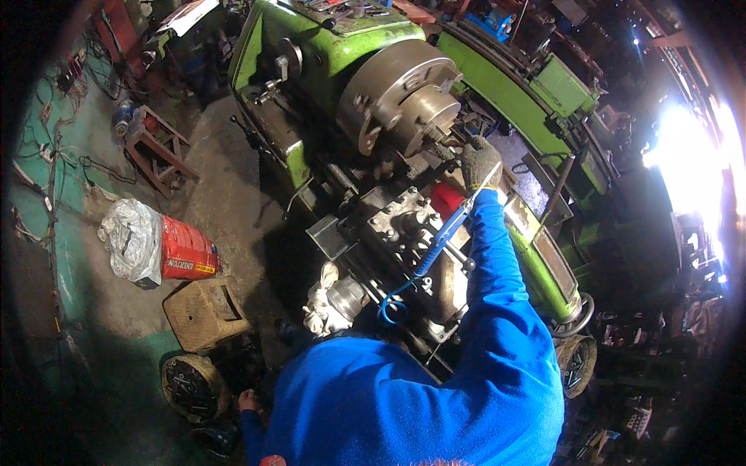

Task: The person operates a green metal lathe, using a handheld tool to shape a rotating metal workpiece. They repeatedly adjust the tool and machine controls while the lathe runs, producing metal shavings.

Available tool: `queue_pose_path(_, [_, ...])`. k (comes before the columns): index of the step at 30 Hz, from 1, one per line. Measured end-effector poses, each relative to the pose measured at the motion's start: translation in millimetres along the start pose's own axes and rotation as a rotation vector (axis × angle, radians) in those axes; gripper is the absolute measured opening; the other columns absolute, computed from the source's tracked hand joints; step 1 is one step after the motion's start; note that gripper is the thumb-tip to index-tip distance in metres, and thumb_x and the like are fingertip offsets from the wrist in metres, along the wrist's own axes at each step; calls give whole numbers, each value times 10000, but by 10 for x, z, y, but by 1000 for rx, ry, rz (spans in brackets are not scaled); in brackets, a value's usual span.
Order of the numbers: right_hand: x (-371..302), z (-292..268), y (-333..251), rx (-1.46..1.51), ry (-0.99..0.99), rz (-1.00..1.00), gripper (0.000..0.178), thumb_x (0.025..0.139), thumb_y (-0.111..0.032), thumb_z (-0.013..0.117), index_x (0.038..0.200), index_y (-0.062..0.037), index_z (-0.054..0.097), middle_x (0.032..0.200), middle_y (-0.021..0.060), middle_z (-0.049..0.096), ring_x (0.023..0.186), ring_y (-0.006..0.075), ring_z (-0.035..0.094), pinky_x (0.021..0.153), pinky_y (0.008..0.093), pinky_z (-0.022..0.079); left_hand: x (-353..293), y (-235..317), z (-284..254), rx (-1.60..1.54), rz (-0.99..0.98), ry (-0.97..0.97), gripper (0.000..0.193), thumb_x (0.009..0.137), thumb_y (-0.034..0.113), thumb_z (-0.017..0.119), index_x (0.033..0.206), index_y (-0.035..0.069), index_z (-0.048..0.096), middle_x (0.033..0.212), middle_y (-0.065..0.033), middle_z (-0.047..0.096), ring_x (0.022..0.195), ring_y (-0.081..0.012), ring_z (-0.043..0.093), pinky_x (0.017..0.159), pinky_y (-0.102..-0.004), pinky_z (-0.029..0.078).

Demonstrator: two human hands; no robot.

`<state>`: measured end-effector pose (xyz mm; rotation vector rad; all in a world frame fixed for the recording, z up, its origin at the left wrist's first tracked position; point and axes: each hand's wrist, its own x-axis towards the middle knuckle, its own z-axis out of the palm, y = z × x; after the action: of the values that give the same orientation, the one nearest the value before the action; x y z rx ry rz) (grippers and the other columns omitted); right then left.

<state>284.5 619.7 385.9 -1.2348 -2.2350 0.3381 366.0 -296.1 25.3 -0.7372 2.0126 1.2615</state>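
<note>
My right hand (pixel 480 161), in a grey knitted glove, reaches to the front of a round metal workpiece (pixel 423 116) clamped in the large lathe chuck (pixel 394 81). Its fingers look curled at the workpiece's end, but what they hold is hidden. Across my right wrist lies a blue air blow gun (pixel 444 237) with a thin nozzle and a coiled blue hose (pixel 394 312). Beneath my forearm sits the bolted tool post (pixel 404 220). My left hand (pixel 249 400), bare, hangs low beside my body, near a round bin of metal pieces (pixel 193 386); its fingers are too small to read.
The green lathe headstock (pixel 342 46) carries small tools on top. A whitish cloth bundle (pixel 322 307) lies by the carriage. Left on the floor are a red-and-silver sack (pixel 186 248), a yellowish crate (pixel 203 314) and a rusty stand (pixel 155 151). A handwheel (pixel 579 314) juts at right.
</note>
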Motion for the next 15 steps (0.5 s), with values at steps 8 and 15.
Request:
queue_pose_path(8, [353,310,506,162,-138,75,441,898,-319,644,1231,-67,784,1139,266,770,1086,445,737,965,491,572,-53,97,226,442,107,73,351,1041,318,692,1237,28,713,891,-97,712,733,-244,670,643,-419,575])
queue_pose_path(15, [112,86,133,7,-82,-49,335,920,-278,627,1109,-63,801,968,219,789,910,349,786,855,444,600,-31,-44,157,357,79,58,318,1047,284,700,1249,39,713,917,-54,710,764,-199,649,662,-389,556])
